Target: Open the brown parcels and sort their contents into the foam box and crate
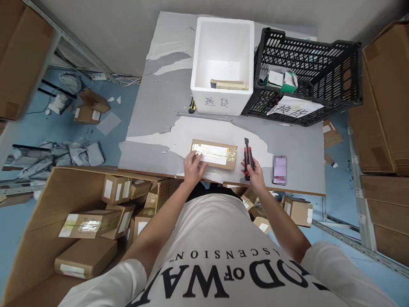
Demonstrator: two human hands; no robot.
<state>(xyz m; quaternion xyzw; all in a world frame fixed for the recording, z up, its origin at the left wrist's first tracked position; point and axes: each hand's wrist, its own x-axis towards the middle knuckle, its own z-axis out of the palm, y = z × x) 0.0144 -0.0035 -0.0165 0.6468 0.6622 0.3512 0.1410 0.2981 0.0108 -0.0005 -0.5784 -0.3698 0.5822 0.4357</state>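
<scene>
A small taped cardboard box [212,154] with a white label lies flat near the table's front edge. My left hand [193,167] rests on its left end, fingers spread over the top and near side. In my right hand [254,172] is a red and black box cutter [248,157], its blade end pointing away from me. The cutter is just right of the box, apart from it. A phone [280,169] with a blurred screen lies on the table to the right of my right hand.
A white foam box [220,102] and a black plastic crate [332,102] stand at the back. A yellow and black cutter [192,105] lies beside the foam box. Below left, a large carton [41,213] holds several parcels. Shelves with cartons [383,106] flank the table.
</scene>
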